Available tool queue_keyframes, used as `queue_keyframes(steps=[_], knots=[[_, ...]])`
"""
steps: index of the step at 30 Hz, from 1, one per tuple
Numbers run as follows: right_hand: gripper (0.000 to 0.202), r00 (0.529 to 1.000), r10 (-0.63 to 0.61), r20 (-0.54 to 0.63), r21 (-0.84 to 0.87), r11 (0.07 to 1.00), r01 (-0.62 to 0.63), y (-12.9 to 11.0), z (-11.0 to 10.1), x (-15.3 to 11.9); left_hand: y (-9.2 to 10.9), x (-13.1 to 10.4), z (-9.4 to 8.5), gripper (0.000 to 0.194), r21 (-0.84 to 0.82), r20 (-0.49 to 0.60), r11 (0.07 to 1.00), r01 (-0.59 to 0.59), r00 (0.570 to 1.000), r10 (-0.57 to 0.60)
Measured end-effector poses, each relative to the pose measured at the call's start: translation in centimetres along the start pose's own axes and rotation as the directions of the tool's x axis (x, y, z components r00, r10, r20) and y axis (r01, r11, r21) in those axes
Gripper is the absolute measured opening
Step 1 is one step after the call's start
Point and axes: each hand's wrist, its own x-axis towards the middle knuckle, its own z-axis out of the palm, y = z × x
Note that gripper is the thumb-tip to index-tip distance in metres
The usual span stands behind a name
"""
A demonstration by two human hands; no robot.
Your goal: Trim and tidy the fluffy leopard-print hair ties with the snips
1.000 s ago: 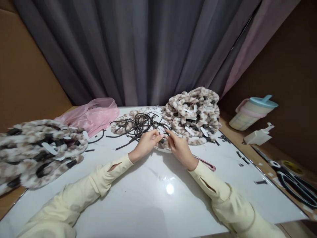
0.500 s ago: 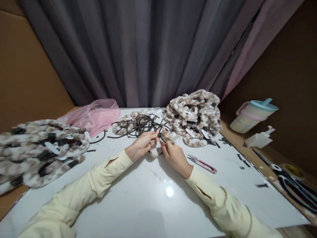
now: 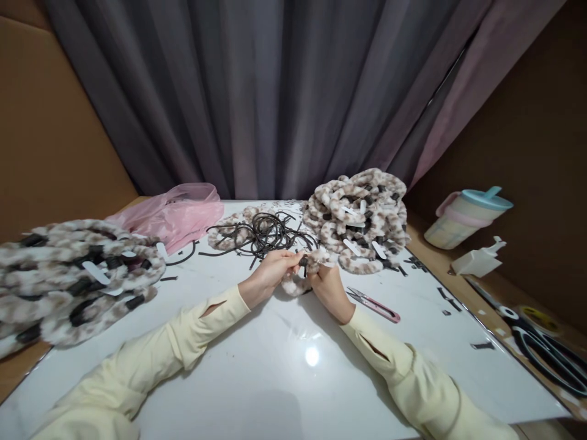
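Note:
Near the middle of the white table, my left hand (image 3: 271, 275) pinches the dark band on a furry brown-and-white loop (image 3: 295, 285). My right hand (image 3: 329, 288) is closed round the same loop from the right, its fingertips partly hidden by the fur. A white tag sticks out by my right hand. Just behind my hands lies a tangle of thin black cord (image 3: 270, 232), with another furry piece (image 3: 232, 226) beneath it. Pink-handled thread snips (image 3: 376, 305) rest to the right of my right hand.
Furry loops with tags are heaped at left (image 3: 77, 281) and back right (image 3: 362, 214). A pink plastic bag (image 3: 178, 214) lies back left. Along the right edge are a lidded cup (image 3: 468, 217), a white bottle (image 3: 479, 260), large scissors (image 3: 545, 348) and black scraps.
Both hands have moved slightly towards me and the furry loop has turned between them. My right fingers have curled in more. The dark band and white tag have shifted right.

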Motion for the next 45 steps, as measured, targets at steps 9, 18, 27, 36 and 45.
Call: queue_keyframes(steps=[9, 18, 27, 36, 45], knots=[[0.025, 0.976, 0.127, 0.176, 0.335, 0.925, -0.181, -1.9, 0.2, -0.8, 0.2, -0.7, 0.5, 0.020, 0.325, -0.076, 0.899, -0.293, 0.940, 0.333], [0.040, 0.903, 0.199, 0.382, 0.567, 0.720, -0.399, -2.1, 0.0, -0.3, 0.4, -0.6, 0.0, 0.011, 0.695, 0.110, 0.541, -0.473, 0.814, 0.571], [0.042, 0.838, 0.247, 0.487, 0.618, 0.580, -0.530, -3.4, 0.0, -1.0, 0.2, -0.2, -0.2, 0.017, 0.729, 0.143, 0.392, -0.562, 0.685, 0.715], [0.035, 0.820, 0.190, 0.540, 0.532, 0.678, -0.507, -4.1, -1.0, -0.9, -0.4, 0.7, -1.2, 0.020, 0.752, 0.150, 0.405, -0.520, 0.733, 0.664], [0.035, 0.873, 0.089, 0.480, 0.210, 0.954, -0.213, -4.0, -2.3, -0.4, -0.9, 0.9, -1.4, 0.020, 0.740, 0.212, 0.415, -0.530, 0.768, 0.604]])
